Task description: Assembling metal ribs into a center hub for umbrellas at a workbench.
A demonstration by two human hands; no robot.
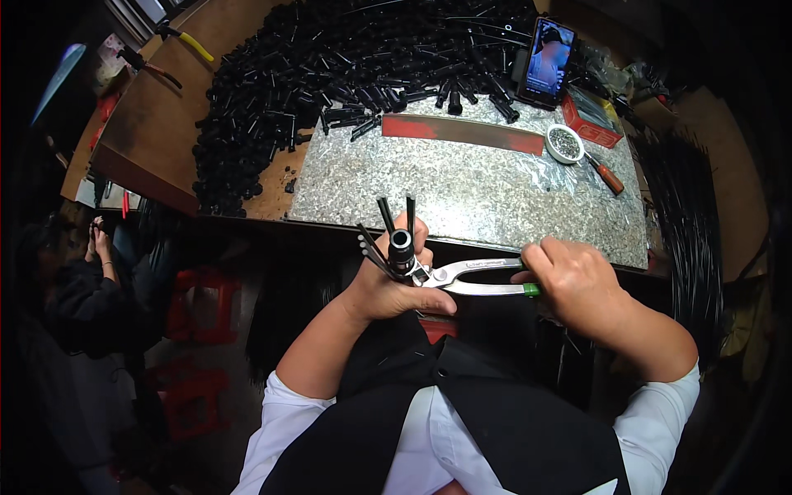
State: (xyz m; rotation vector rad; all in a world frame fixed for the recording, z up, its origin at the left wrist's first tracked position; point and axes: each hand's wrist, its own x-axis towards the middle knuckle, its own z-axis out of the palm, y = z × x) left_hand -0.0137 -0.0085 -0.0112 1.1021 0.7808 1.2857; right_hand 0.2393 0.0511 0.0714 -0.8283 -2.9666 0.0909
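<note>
Your left hand (pixel 384 289) wraps a black tube (pixel 402 242), and your right hand (pixel 575 276) curls around pliers (pixel 443 275) extending from it toward the left.

Table (pixel 351 186): grey speckled top over brown wood, front edge bowed by the lens
Left side: raised brown wooden board (pixel 165 103)
Right side: brown upright panel (pixel 738 177), partly in shadow
Stools: two red ones, one nearer the table (pixel 204 304), one below it (pixel 191 400)
Floor (pixel 238 371): dark, dimly lit
Light: white glare (pixel 450 216) on the tabletop's front, gloom toward the rim
</note>
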